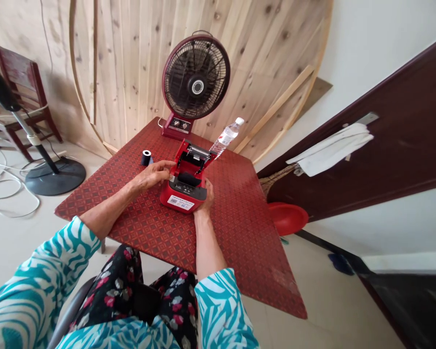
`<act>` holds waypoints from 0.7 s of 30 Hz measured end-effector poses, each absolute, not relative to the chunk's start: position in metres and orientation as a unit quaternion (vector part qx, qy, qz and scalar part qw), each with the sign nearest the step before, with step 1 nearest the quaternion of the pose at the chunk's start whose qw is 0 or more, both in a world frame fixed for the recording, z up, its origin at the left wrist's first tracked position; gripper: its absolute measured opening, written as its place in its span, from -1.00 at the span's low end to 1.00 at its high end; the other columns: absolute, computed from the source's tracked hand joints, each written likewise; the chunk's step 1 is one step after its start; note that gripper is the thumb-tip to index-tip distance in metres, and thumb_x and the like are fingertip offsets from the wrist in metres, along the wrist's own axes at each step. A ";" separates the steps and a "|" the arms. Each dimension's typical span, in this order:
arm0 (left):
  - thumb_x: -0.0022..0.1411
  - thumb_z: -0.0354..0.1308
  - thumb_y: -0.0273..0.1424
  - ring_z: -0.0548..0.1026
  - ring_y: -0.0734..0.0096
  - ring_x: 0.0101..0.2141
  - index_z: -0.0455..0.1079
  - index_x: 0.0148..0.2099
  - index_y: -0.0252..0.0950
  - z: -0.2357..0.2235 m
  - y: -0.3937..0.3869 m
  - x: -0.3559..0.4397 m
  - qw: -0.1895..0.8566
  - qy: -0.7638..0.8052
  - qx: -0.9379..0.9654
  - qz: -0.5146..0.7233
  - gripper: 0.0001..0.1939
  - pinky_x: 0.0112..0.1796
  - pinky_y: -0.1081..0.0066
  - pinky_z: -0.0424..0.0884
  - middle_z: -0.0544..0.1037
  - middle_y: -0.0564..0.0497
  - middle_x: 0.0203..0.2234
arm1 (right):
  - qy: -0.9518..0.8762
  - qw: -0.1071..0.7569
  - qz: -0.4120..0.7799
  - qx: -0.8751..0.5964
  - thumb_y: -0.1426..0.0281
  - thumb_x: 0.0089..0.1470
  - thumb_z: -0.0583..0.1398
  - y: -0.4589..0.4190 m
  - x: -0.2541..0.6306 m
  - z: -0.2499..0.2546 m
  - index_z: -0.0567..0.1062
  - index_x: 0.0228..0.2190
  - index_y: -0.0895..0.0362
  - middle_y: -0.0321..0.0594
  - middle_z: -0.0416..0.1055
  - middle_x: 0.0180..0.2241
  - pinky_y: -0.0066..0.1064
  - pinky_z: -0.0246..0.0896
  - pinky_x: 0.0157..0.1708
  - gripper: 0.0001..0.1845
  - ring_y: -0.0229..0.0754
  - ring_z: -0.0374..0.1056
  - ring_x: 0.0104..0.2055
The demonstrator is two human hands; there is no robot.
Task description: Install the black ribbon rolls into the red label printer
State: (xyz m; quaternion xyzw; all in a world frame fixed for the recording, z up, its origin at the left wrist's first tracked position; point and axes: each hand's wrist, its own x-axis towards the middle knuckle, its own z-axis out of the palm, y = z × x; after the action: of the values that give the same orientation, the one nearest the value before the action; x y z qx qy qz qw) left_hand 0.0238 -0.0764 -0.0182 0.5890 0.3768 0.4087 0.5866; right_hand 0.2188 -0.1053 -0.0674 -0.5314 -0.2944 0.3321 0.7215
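A red and black receipt printer (184,194) rests on the patterned table with its lid (196,154) raised. Inside its open bay lies a dark roll (188,179). My left hand (154,174) grips the printer's left side, fingers and thumb at the edge of the bay. Around the right side curls my right hand (206,199), its fingers partly hidden behind the body. A small black roll with a white core (146,157) stands on the table just beyond my left hand.
At the table's (235,218) far corner stands a dark red fan (196,82). A clear water bottle (227,138) is behind the printer. To the left are a stand base (56,177), loose cables and a wooden chair (24,92). A red basin (288,218) sits beyond the table's right edge.
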 end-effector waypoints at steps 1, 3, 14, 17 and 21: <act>0.03 0.23 -0.29 0.32 0.52 -0.57 0.44 0.11 -0.37 -0.018 -0.076 0.023 0.561 0.385 0.604 0.415 -0.43 -0.49 0.47 0.25 0.44 0.12 -0.54 | -0.292 0.721 0.328 -0.536 0.11 0.13 0.13 -0.105 0.219 -0.068 0.55 -0.20 0.13 -0.27 0.57 -0.35 -0.35 0.33 -0.16 -0.61 -0.20 0.42 -0.24; 0.15 0.17 -0.22 0.41 0.45 -0.48 0.49 0.06 -0.37 -0.019 -0.074 0.024 0.493 0.401 0.634 0.441 -0.52 -0.39 0.44 0.35 0.51 0.06 -0.47 | -0.287 0.716 0.321 -0.550 0.13 0.12 0.13 -0.104 0.220 -0.069 0.54 -0.23 0.14 -0.24 0.57 -0.33 -0.36 0.32 -0.16 -0.63 -0.20 0.42 -0.22; 0.16 0.19 -0.46 0.59 0.34 -0.24 0.63 -0.15 -0.22 0.015 -0.018 0.040 0.165 0.408 0.854 0.279 -0.75 -0.15 0.42 0.45 0.67 0.02 -0.22 | -0.286 0.725 0.344 -0.523 0.13 0.02 0.16 -0.094 0.225 -0.084 0.53 -0.23 0.10 -0.26 0.56 -0.27 -0.37 0.29 -0.17 -0.63 -0.20 0.42 -0.23; 0.15 0.21 -0.44 0.59 0.33 -0.26 0.64 -0.20 -0.25 0.024 -0.014 0.047 0.124 0.388 0.886 0.219 -0.79 -0.18 0.45 0.43 0.68 0.00 -0.26 | -0.271 0.736 0.365 -0.502 0.12 -0.01 0.18 -0.091 0.226 -0.087 0.53 -0.23 0.08 -0.32 0.55 -0.31 -0.39 0.29 -0.20 -0.63 -0.23 0.42 -0.28; 0.18 0.21 -0.39 0.60 0.38 -0.20 0.64 -0.13 -0.21 0.033 -0.018 0.058 0.151 0.311 0.930 0.123 -0.76 -0.18 0.53 0.39 0.69 0.05 -0.25 | -0.261 0.747 0.358 -0.496 0.15 0.01 0.18 -0.090 0.224 -0.085 0.56 -0.27 0.10 -0.30 0.57 -0.30 -0.39 0.32 -0.18 -0.66 -0.23 0.44 -0.25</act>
State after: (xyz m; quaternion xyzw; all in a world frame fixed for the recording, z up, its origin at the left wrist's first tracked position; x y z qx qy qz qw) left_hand 0.0583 -0.0185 0.0327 0.9303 0.3108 0.1225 0.1514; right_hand 0.2243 -0.0905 -0.0854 -0.4957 -0.2608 0.3576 0.7473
